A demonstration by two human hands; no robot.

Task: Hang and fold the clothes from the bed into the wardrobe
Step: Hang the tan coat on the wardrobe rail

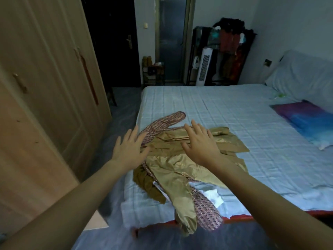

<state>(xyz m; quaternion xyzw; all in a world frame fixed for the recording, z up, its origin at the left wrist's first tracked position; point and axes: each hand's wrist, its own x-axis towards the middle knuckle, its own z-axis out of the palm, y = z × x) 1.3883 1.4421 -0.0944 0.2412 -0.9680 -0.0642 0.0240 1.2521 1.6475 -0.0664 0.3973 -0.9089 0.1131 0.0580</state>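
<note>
A pile of clothes lies at the near left corner of the bed (225, 109): a shiny gold garment (173, 165), a pink patterned woven piece (167, 121) and a dark olive piece (146, 183). Part of the gold garment and the patterned piece hang over the bed's foot edge. My left hand (129, 148) reaches out with straight, spread fingers at the pile's left side, over the patterned piece. My right hand (200, 143) hovers flat and open over the gold garment. Neither hand holds anything. The wooden wardrobe (45, 91) stands at the left with its doors closed.
A blue and purple cloth (304, 120) lies on the bed's right side, pillows (306, 76) beyond it. A dark clothes rack (228, 51) and a white tower fan (203, 67) stand past the bed. A narrow floor strip (122, 112) separates wardrobe and bed.
</note>
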